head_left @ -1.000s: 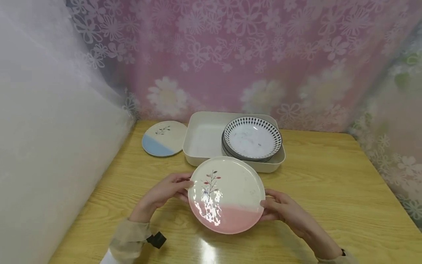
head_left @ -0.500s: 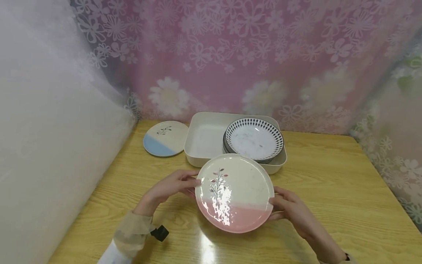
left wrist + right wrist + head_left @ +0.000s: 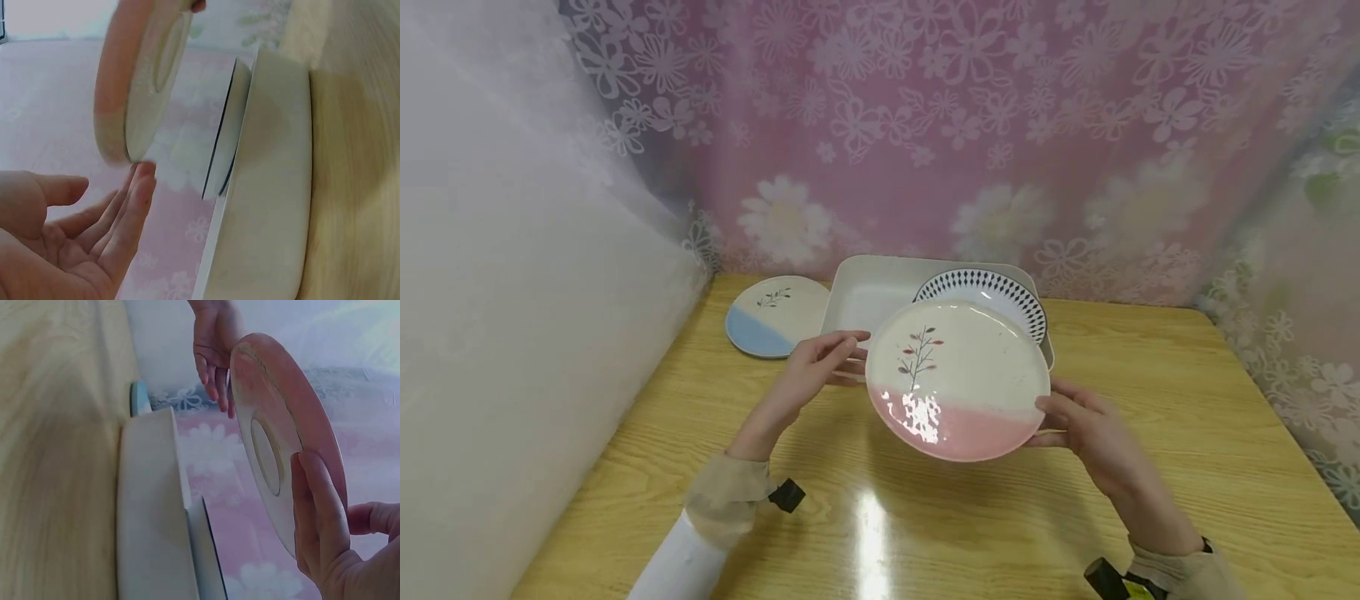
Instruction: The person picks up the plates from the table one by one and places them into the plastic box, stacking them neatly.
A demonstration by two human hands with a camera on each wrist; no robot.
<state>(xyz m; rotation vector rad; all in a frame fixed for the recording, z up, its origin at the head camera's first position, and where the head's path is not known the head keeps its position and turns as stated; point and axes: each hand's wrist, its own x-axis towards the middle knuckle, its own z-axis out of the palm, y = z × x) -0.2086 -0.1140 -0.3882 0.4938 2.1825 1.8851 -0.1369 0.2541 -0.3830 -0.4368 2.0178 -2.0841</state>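
Note:
A round cream-and-pink plate with a leafy twig design is held up in front of the cream rectangular tub, overlapping it in the head view. My right hand pinches the plate's right rim, thumb on top and fingers along its underside. At the opposite rim is my left hand, its thumb off the plate. In the left wrist view, that hand's extended fingertips are right at the plate's lower edge. Behind the plate, a diamond-rimmed dish tops a stack in the tub, now mostly hidden.
The cream tub stands at the back of the wooden table. Left of it lies a cream-and-blue plate. A floral curtain hangs behind, and a pale wall panel borders the left side.
The pink plate has risen and moved back and right, covering much of the diamond-rimmed dish. My left hand has loosened its pinch on the rim; my right hand keeps its hold.

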